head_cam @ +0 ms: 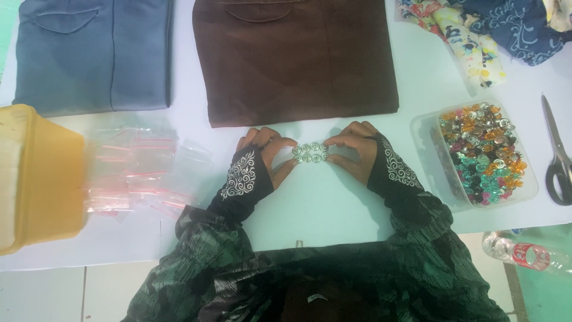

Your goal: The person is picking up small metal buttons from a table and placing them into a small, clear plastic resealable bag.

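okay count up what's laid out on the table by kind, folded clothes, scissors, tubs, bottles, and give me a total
Folded garments: 2, blue garment and brown garment
Scissors: 1
Clear tub of buttons: 1
Yellow tub: 1
Plastic bottle: 1
Total: 6
Loose printed fabric and the small clear bags are too heaped to count.

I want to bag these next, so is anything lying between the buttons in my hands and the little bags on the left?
Nothing visible does. The buttons sit between both hands; bare white table runs left to the bags.
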